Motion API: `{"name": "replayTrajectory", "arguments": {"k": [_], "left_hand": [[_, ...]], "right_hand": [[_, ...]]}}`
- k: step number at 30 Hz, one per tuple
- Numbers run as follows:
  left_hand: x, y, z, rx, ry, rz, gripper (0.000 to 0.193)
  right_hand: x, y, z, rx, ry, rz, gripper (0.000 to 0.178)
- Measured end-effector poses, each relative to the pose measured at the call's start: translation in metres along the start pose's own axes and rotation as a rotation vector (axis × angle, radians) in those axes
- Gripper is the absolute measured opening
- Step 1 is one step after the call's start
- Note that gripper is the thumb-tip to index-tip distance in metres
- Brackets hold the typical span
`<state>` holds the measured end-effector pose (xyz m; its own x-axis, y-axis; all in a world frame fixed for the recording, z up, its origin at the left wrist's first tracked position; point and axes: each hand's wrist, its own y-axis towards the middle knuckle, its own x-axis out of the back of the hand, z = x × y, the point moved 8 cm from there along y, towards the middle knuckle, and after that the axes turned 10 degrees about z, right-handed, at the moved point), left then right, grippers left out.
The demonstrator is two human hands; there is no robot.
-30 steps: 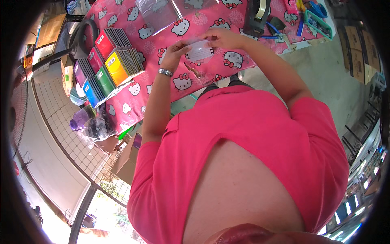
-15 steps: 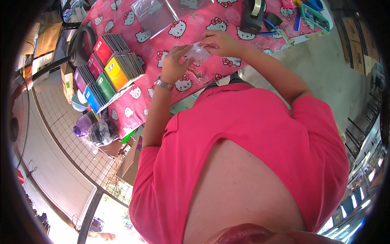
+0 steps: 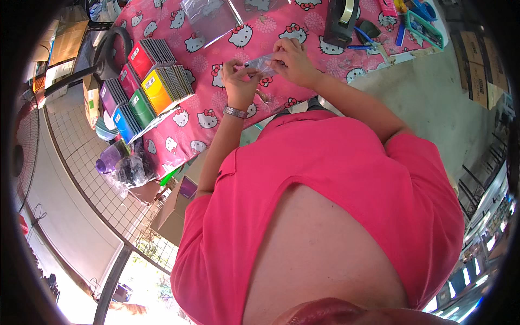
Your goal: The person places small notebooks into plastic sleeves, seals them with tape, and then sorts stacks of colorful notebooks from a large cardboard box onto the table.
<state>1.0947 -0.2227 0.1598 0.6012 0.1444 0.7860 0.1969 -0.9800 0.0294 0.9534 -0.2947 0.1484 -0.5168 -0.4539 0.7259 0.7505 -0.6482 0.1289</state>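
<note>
Compared with a second ago, your left hand [image 3: 240,82] is further right and closer to your body, and your right hand [image 3: 294,60] sits slightly lower. The clear packet [image 3: 261,63], which lay flat with white lines showing, is now bunched and mostly covered by your fingers. The notebooks [image 3: 157,89] stand as they did, in coloured stacks to the left.

The green basket [image 3: 423,37] at the far right holds small items too blurred to name. Near the left edge, a plastic bag [image 3: 131,172] has something dark in it, beside the purple bottle [image 3: 111,157]. The tape dispenser [image 3: 337,37] carries a roll of tape [image 3: 347,11]. You can't tell what the packet contains.

You grip the packet above the pink tablecloth [image 3: 206,93], between your hands: left thumb and fingers pinch one end, curled right fingers the other. A brown scrap [image 3: 263,96] lies just nearer to you.
</note>
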Motion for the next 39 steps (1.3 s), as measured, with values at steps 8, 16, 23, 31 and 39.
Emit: {"name": "replayTrajectory", "arguments": {"k": [8, 16, 23, 31, 39], "left_hand": [[-0.006, 0.010, 0.014, 0.228, 0.079, 0.040, 0.024], [-0.009, 0.035, 0.004, 0.183, 0.107, 0.300, 0.036], [-0.011, 0.021, 0.028, 0.088, -0.104, 0.213, 0.034], [-0.022, 0.017, 0.035, 0.150, -0.221, 0.131, 0.030], [-0.028, 0.015, 0.029, 0.122, -0.435, 0.179, 0.029]], "right_hand": [[0.044, -0.002, -0.022, -0.045, -0.069, -0.271, 0.018], [0.062, -0.103, -0.205, -0.900, 0.968, -0.444, 0.021], [0.011, -0.137, -0.153, -0.734, 1.421, -0.624, 0.005], [0.000, 0.040, -0.053, -0.167, 0.794, 0.525, 0.027], [-0.042, 0.126, -0.070, 0.122, -0.359, 1.060, 0.055]]}}
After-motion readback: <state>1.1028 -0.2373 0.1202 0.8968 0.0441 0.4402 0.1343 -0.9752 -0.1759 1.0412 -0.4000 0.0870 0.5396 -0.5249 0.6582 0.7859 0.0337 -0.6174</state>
